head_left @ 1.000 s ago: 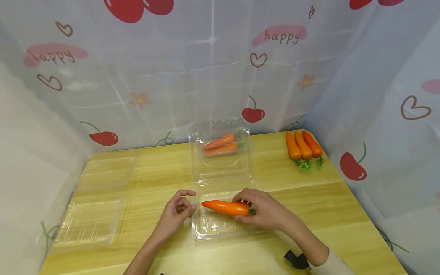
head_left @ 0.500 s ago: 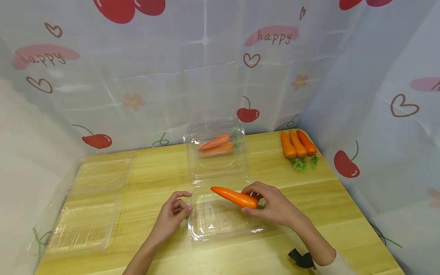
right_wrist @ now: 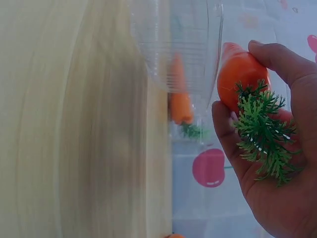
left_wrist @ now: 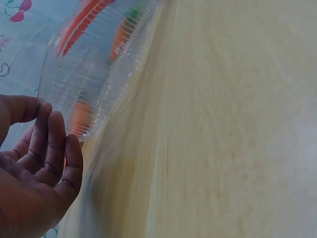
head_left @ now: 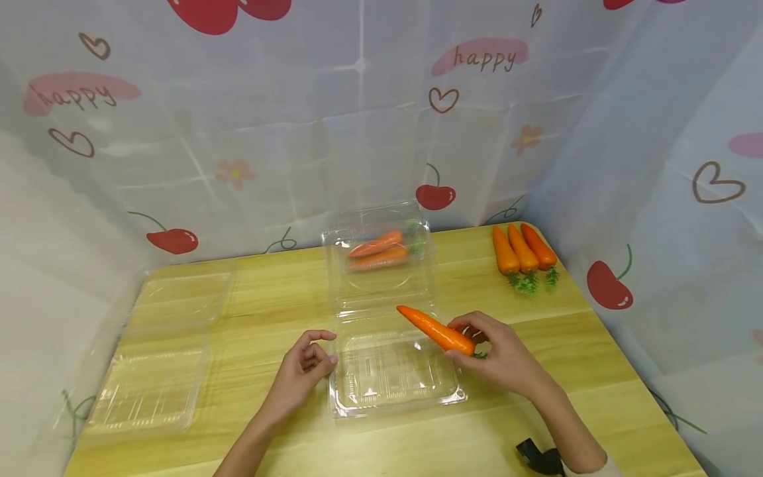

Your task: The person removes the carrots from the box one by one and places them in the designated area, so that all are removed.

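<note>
An open clear plastic clamshell box [head_left: 387,371] lies on the table in the head view, its lid half [head_left: 387,281] folded back toward the curtain. My left hand [head_left: 304,364] is at its left rim; in the left wrist view the thumb and fingertips meet at the rim's edge. My right hand [head_left: 497,351] holds an orange carrot [head_left: 438,329] by its thick end, over the right side of the box, with the tip pointing up and left. Its green leaves [right_wrist: 262,124] hang against the palm in the right wrist view.
Two carrots [head_left: 381,252] show through clear plastic at the back. Three more carrots [head_left: 524,248] lie side by side at the far right corner. Another open clear box [head_left: 155,377] lies on the left. A patterned curtain [head_left: 268,132] closes off the back and sides.
My right hand has lifted the carrot up out of the near half of the box and moved it right, its tip now tilted upward. The left hand has stayed at the rim.
</note>
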Demonstrator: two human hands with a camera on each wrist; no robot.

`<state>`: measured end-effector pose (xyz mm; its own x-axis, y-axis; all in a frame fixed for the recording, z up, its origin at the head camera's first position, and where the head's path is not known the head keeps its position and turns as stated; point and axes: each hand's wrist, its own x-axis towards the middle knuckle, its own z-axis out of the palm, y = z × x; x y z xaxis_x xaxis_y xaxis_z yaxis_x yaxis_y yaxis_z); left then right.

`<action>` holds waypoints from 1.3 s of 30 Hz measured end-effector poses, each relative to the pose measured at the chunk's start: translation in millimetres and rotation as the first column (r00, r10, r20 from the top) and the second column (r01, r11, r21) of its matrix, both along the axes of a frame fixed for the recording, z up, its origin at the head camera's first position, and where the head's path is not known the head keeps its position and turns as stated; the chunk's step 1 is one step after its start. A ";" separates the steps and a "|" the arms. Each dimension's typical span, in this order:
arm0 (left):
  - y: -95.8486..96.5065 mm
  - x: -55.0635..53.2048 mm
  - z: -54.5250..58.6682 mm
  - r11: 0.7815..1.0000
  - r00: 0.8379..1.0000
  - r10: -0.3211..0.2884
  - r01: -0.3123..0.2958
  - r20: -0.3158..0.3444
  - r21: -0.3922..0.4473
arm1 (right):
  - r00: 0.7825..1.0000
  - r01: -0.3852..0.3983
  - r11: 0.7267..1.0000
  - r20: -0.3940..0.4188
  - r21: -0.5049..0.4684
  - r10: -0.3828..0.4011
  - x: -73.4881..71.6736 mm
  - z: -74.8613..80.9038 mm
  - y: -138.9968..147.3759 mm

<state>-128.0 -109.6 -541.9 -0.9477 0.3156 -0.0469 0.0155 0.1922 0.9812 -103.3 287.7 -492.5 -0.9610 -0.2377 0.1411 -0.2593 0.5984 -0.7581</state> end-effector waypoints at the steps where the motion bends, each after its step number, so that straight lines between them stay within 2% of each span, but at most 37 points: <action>1: 0.4 0.2 0.5 1.000 1.000 0.001 -0.001 0.004 -0.001 | 1.000 0.006 1.000 0.003 -0.018 -0.006 0.8 0.0 1.6; 6: 1.2 1.3 2.1 1.000 1.000 0.000 0.000 0.010 -0.010 | 0.999 0.028 0.996 0.022 -0.087 -0.026 5.0 -0.5 9.2; 18: 1.3 0.7 0.2 1.000 1.000 0.002 -0.002 0.022 -0.003 | 0.990 0.137 0.987 -0.029 -0.081 -0.140 13.9 -7.3 37.8; 26: 0.9 -0.3 1.7 1.000 1.000 -0.001 0.001 -0.003 0.000 | 0.977 0.210 0.975 -0.025 -0.076 -0.212 20.2 -4.4 49.1; 34: 1.0 -1.2 -1.7 1.000 1.000 0.003 -0.003 -0.013 -0.002 | 0.953 0.299 0.952 -0.032 -0.060 -0.301 29.3 -5.1 65.4; 39: 1.2 -0.9 -1.1 1.000 1.000 0.002 -0.002 -0.010 0.001 | 0.936 0.349 0.934 -0.007 -0.081 -0.351 33.4 -8.9 77.2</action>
<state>-128.8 -108.4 -542.9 -0.9489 0.3134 -0.0374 0.0246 0.1916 0.9812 -69.9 364.9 -501.4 -0.9780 0.1254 0.1666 -0.0604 0.5943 -0.8020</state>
